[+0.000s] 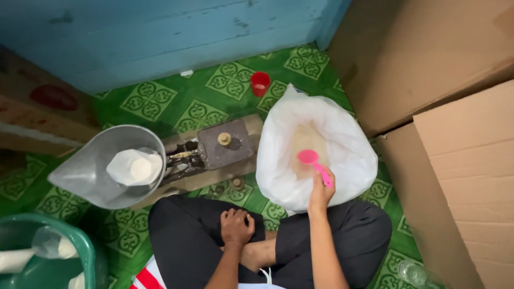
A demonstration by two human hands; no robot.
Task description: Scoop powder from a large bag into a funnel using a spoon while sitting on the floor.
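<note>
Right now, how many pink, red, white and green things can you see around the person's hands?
Pink: 1, the pink scoop held by the right hand
Red: 1, the red cup
White: 2, the big white sack and the small white bag in the metal scale pan
Green: 1, the green tub
Total: 5
The left hand rests on the person's leg.

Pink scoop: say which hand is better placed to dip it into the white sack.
Right. The right hand already grips the pink scoop over the open white sack. The left hand rests empty on the lap, away from the sack.
</note>
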